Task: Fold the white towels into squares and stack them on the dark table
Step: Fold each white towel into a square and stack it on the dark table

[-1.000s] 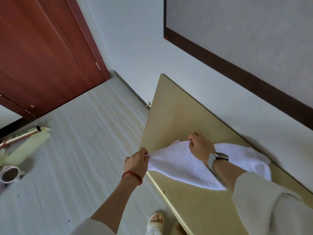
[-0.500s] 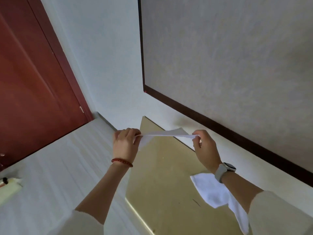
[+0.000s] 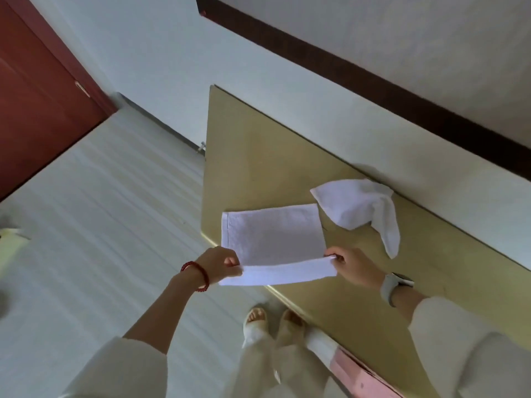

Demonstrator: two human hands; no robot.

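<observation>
Where the frame cuts off at left, a pale object (image 3: 11, 234) on the floor stays unidentifiable. Item: white towel (image 3: 273, 237), flat, rectangular, hemmed at its left side, spread on the table (image 3: 258, 156) with its near edge lifted over the table's near rim. Item: second towel (image 3: 359, 208), crumpled, farther right by the wall. Left hand (image 3: 221, 264) pinches the near-left corner; right hand (image 3: 355, 264) pinches the near-right corner, both arms extended forward.
</observation>
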